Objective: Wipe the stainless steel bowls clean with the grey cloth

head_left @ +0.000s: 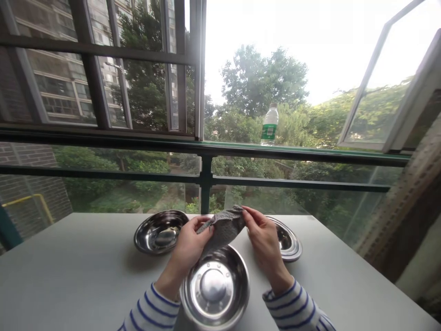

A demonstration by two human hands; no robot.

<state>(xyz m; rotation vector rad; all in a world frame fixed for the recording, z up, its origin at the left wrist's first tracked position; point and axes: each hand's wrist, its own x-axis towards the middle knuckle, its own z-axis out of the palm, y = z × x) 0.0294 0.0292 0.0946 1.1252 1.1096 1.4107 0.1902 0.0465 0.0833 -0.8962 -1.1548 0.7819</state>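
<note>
A grey cloth (225,228) is stretched between my two hands, above the far rim of a shiny steel bowl (237,280). My left hand (190,246) pinches its left end between thumb and fingers. At the cloth's upper right corner, the thumb and fingertips of my right hand (263,239) are closed on it. A second steel bowl (151,236) stands beyond my left hand. Partly hidden behind my right hand is a third steel vessel (292,243) with a wide rim. The middle bowl shows a round raised centre with small dots around it.
The white table (96,276) carries the bowls and ends at a glass-panelled railing (310,184). A plastic bottle (269,126) with a green label stands on the ledge by the open window. A curtain (396,197) hangs at the right.
</note>
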